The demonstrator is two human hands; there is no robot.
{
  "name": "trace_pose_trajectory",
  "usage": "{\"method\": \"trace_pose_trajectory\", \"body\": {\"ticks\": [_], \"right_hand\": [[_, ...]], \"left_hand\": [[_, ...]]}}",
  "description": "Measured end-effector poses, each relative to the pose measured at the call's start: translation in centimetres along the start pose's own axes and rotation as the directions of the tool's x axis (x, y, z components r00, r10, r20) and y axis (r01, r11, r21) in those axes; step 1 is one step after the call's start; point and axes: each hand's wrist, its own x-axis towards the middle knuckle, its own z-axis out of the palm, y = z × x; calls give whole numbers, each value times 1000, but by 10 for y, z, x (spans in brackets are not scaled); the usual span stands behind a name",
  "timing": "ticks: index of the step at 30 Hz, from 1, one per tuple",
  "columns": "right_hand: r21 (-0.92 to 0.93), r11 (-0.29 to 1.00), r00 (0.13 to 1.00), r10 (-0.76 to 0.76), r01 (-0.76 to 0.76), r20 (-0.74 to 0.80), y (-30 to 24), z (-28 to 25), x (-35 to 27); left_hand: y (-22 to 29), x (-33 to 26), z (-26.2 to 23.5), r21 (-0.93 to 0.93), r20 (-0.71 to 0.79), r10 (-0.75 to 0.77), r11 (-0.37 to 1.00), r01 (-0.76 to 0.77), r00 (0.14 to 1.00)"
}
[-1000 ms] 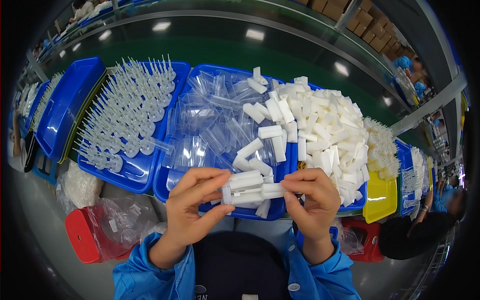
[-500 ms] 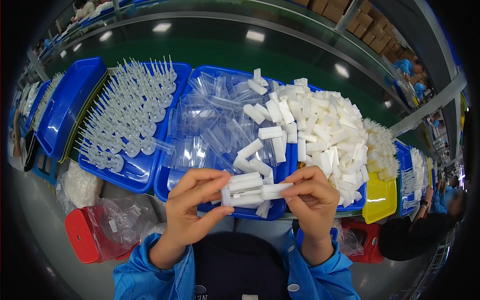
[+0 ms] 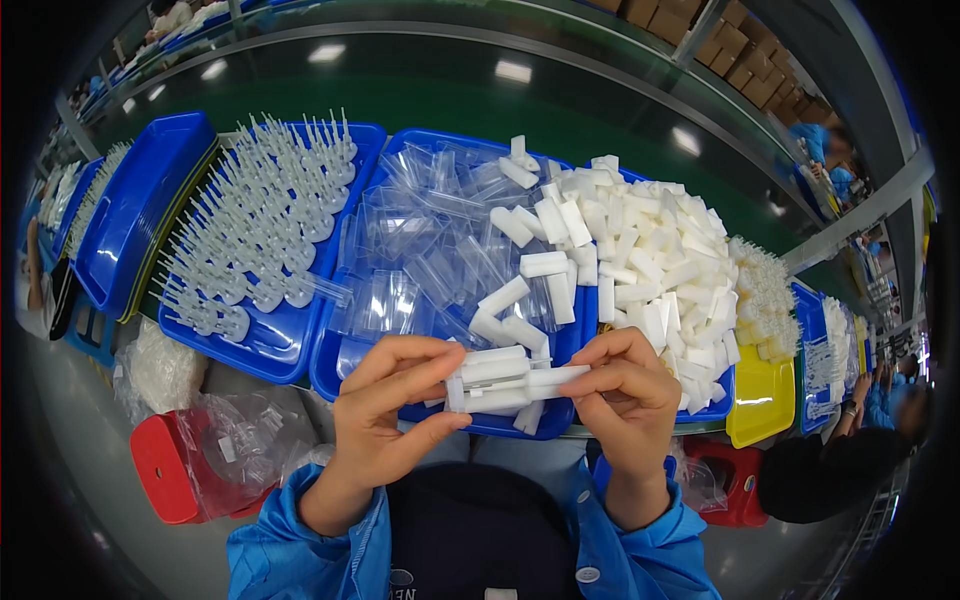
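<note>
My left hand [image 3: 385, 425] is closed on the flat end of a clear plastic part [image 3: 456, 392], held sideways above the near edge of the middle tray. White blocks [image 3: 494, 370] lie along this part, with a narrow gap between them. From the other side my right hand [image 3: 632, 405] pinches a white foam-like block [image 3: 552, 381] between thumb and fingers; its left end meets the part. How far it sits inside cannot be made out. Just beyond both hands is a blue tray [image 3: 335, 365] of clear plastic sleeves [image 3: 430, 265], with several white blocks on top.
To the right, white blocks [image 3: 655, 260] are heaped over another blue tray, beside a yellow tray [image 3: 762, 405]. At left, a blue tray [image 3: 285, 345] holds upright pale stems [image 3: 255, 220]. A green conveyor belt [image 3: 430, 85] runs behind. Red stools [image 3: 160, 465] flank me.
Almost nothing differs. Both hands keep their grip, and the block in my right hand stays at the clear part, with only a very slight shift in view.
</note>
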Motion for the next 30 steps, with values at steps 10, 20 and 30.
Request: {"method": "trace_pose_trajectory", "body": {"ticks": [10, 20, 30], "right_hand": [[90, 975, 975, 196, -205, 99, -2, -5, 4], [-149, 986, 972, -37, 73, 231, -10, 0, 8], [-185, 966, 965, -140, 182, 220, -12, 10, 6]], "left_hand": [[-2, -1, -4, 66, 40, -5, 998, 2, 999], [4, 3, 2, 54, 111, -67, 997, 62, 992], [8, 6, 3, 26, 120, -76, 997, 73, 990]]}}
